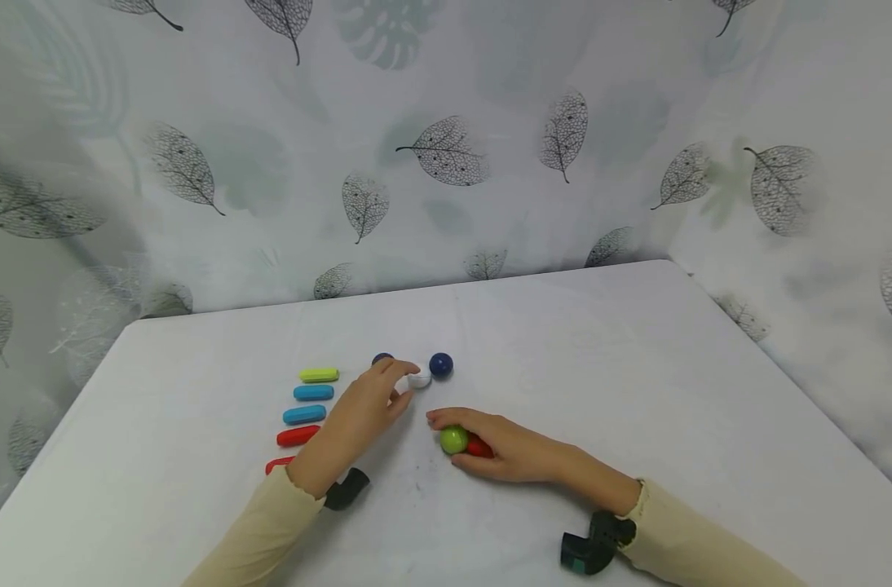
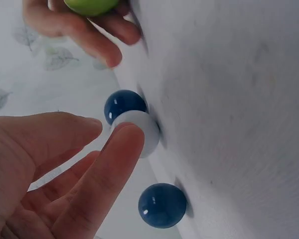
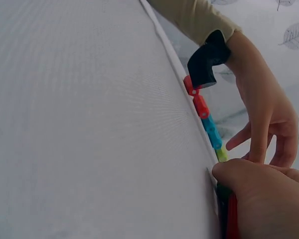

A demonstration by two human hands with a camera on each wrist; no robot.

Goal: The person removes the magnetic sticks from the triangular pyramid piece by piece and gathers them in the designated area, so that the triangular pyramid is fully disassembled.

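Note:
My left hand [image 1: 365, 410] hovers at a white ball [image 1: 420, 376], thumb and fingers apart with nothing between them. In the left wrist view a fingertip [image 2: 127, 139] overlaps the white ball [image 2: 144, 132]; whether it touches, I cannot tell. One dark blue ball [image 1: 441, 364] sits just right of the white one, and another dark blue ball [image 1: 382, 357] lies to its left, partly behind my left hand. My right hand [image 1: 515, 448] curls round a green ball [image 1: 453, 439] on the table. A rounded red object [image 1: 479, 446] shows beside it, mostly covered by the palm.
Several short rounded sticks lie in a column at the left: yellow-green [image 1: 319, 375], blue [image 1: 313, 392], another blue [image 1: 304, 415], red [image 1: 298, 435] and a second red [image 1: 277, 465], partly behind my left forearm. The white table [image 1: 637, 350] meets a leaf-patterned curtain [image 1: 446, 212] behind.

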